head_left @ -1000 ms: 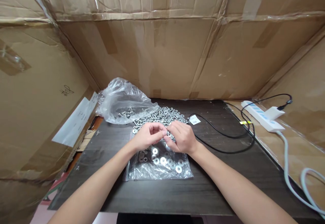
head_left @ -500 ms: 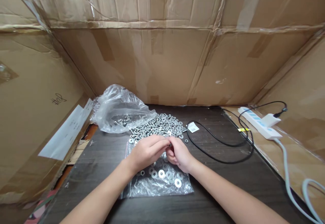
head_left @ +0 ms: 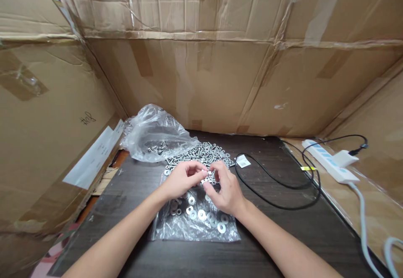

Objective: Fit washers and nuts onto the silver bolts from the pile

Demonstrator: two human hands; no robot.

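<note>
In the head view my left hand (head_left: 182, 180) is over the near edge of the metal pile. Its thumb and index finger come together at the tips, around a small shiny piece too small to name. My right hand (head_left: 227, 190) faces it closely, thumb and fingers curved and apart, with loose hardware visible through the gap. Beyond both hands lies a heap of bolts, nuts and washers (head_left: 206, 152). Under my wrists a clear flat plastic bag (head_left: 195, 232) lies on the dark table, with flat washers (head_left: 202, 215) and several nuts on it.
A crumpled clear plastic bag (head_left: 151, 133) with bolts inside lies at the back left. A black cable (head_left: 283, 206) loops on the right beside a white label (head_left: 243, 161). A white power strip (head_left: 330, 162) lies at the right edge. Cardboard walls (head_left: 189, 85) enclose the table.
My hands, closed together half a second ago, have parted slightly. The right fingers have opened, uncovering small hardware between the hands. The camera view has shifted a little.
</note>
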